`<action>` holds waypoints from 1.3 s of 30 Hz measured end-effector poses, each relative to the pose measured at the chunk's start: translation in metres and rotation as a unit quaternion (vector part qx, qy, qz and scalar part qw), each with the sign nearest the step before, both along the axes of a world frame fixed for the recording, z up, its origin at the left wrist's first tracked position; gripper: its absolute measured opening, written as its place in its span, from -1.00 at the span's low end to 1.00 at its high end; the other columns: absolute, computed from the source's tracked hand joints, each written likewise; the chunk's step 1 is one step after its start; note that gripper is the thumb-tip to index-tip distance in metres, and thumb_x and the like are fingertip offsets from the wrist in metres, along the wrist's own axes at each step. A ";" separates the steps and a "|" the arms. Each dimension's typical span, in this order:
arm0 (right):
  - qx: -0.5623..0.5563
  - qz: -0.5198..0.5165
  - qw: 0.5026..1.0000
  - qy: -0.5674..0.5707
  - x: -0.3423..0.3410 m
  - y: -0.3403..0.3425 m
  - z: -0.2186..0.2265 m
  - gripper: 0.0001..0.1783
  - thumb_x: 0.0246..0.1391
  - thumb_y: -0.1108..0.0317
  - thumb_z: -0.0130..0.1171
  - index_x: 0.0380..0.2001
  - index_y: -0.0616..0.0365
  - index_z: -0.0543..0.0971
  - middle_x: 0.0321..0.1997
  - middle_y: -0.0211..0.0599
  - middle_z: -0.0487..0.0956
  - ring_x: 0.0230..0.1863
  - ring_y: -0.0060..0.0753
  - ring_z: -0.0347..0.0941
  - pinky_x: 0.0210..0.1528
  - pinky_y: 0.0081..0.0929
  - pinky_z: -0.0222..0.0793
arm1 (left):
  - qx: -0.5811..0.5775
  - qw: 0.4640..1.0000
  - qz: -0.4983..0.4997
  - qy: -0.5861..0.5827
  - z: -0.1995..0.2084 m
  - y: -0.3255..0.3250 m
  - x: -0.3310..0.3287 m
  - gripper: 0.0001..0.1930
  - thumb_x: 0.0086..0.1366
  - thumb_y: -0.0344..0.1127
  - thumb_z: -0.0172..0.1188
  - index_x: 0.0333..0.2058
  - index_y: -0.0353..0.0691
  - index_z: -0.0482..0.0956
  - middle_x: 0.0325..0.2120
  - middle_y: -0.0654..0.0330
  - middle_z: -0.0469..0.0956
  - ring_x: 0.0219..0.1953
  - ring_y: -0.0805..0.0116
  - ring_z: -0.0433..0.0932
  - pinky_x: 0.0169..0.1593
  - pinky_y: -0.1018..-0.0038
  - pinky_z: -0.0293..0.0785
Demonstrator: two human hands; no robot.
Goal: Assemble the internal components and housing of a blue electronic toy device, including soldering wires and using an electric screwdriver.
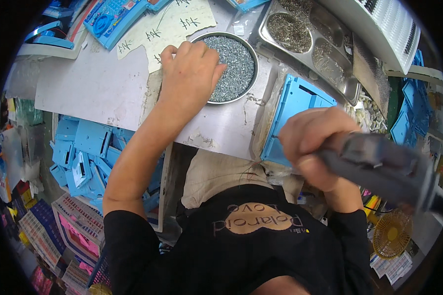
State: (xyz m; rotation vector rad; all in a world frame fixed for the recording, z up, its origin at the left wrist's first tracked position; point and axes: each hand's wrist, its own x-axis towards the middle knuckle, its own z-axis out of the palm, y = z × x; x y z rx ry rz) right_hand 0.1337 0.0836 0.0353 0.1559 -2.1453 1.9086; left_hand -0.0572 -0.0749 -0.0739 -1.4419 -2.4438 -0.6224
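My left hand (189,73) lies over the left rim of a round metal dish (255,73) filled with small silver screws (234,64). Its fingers are curled down and the thumb rests above the screws; the fingertips are hidden, so what they hold does not show. My right hand (317,140), blurred by motion, is wrapped around a dark power screwdriver (379,164) whose body points toward the right edge. Beneath and beyond that hand, a light-blue plastic panel (293,105) with a dark slot lies at the worktable's right side.
A metal tray (268,37) with several compartments of small metal parts stands at the back right, beside a white ridged container (389,29). Blue plastic parts (91,142) fill a bin at left. Marked paper (157,34) lies on the worktable (93,88). A yellow fan (393,235) stands lower right.
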 end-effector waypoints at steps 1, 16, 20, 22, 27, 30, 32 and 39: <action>-0.021 0.003 1.000 0.016 0.001 0.003 0.005 -0.71 0.26 0.16 0.29 -0.29 -0.01 0.38 -0.68 -0.50 0.43 -0.68 -0.49 0.40 -0.54 -0.40 0.37 | -0.001 1.000 -0.001 0.015 0.000 0.001 -0.001 -0.87 0.22 -0.21 0.36 -0.37 -0.07 0.63 -0.33 0.31 0.55 -0.15 0.24 0.49 0.09 0.05 0.21; -0.116 -0.003 0.989 0.096 0.021 0.006 0.034 -0.71 0.30 0.01 0.24 -0.15 -0.12 0.40 -0.64 -0.67 0.45 -0.67 -0.65 0.42 -0.58 -0.58 0.25 | 0.124 0.931 -0.226 -0.259 0.045 -0.013 0.102 -0.72 0.06 -0.43 0.48 -0.25 0.00 0.63 -0.30 0.42 0.68 -0.27 0.38 0.58 0.14 0.13 0.13; -0.129 -0.030 0.987 0.095 0.020 -0.002 0.031 -0.69 0.28 0.02 0.27 -0.20 -0.11 0.40 -0.66 -0.65 0.44 -0.71 -0.62 0.39 -0.60 -0.56 0.24 | 0.138 0.928 -0.226 -0.261 0.044 -0.013 0.102 -0.69 0.04 -0.44 0.48 -0.23 -0.01 0.63 -0.31 0.42 0.69 -0.28 0.39 0.59 0.15 0.12 0.14; -0.142 -0.037 0.985 0.087 0.020 -0.006 0.026 -0.67 0.27 0.02 0.29 -0.23 -0.10 0.39 -0.68 -0.64 0.43 -0.72 -0.61 0.38 -0.60 -0.55 0.24 | 0.133 0.933 -0.229 -0.243 0.041 -0.014 0.102 -0.68 0.02 -0.44 0.48 -0.23 -0.02 0.63 -0.30 0.41 0.69 -0.29 0.39 0.59 0.16 0.10 0.14; -0.161 -0.046 0.984 0.067 0.027 -0.014 0.011 -0.64 0.23 0.02 0.35 -0.28 -0.09 0.38 -0.69 -0.62 0.41 -0.72 -0.56 0.38 -0.56 -0.48 0.29 | 0.112 0.912 -0.259 -0.297 0.051 -0.014 0.093 -0.53 0.01 -0.46 0.42 -0.02 -0.15 0.63 -0.02 0.18 0.66 0.03 0.18 0.59 0.27 0.07 0.17; -0.186 -0.009 0.979 0.078 0.035 -0.018 -0.001 -0.69 0.09 0.34 0.40 -0.25 0.10 0.43 -0.59 -0.33 0.49 -0.62 -0.38 0.43 -0.52 -0.38 0.35 | 0.070 0.897 -0.312 -0.305 0.049 -0.012 0.087 -0.46 0.07 -0.45 0.33 0.10 -0.20 0.58 0.13 0.08 0.59 0.23 0.11 0.49 0.31 0.08 0.18; -0.175 0.011 0.980 0.096 0.036 -0.019 -0.008 -0.69 0.03 0.51 0.42 -0.26 0.20 0.45 -0.56 -0.19 0.53 -0.59 -0.29 0.46 -0.52 -0.35 0.36 | 0.038 0.899 -0.331 -0.284 0.046 -0.010 0.088 -0.48 0.13 -0.43 0.29 0.13 -0.21 0.58 0.16 0.07 0.57 0.29 0.14 0.46 0.31 0.09 0.20; -0.028 0.030 0.990 0.136 0.024 -0.035 -0.023 -0.77 0.02 0.50 0.34 -0.42 0.14 0.43 -0.64 -0.31 0.51 -0.70 -0.32 0.43 -0.58 -0.32 0.41 | 0.047 0.926 -0.300 -0.223 0.027 -0.010 0.095 -0.64 0.25 -0.28 0.23 0.03 -0.16 0.67 0.09 0.20 0.64 0.21 0.35 0.55 0.16 0.19 0.23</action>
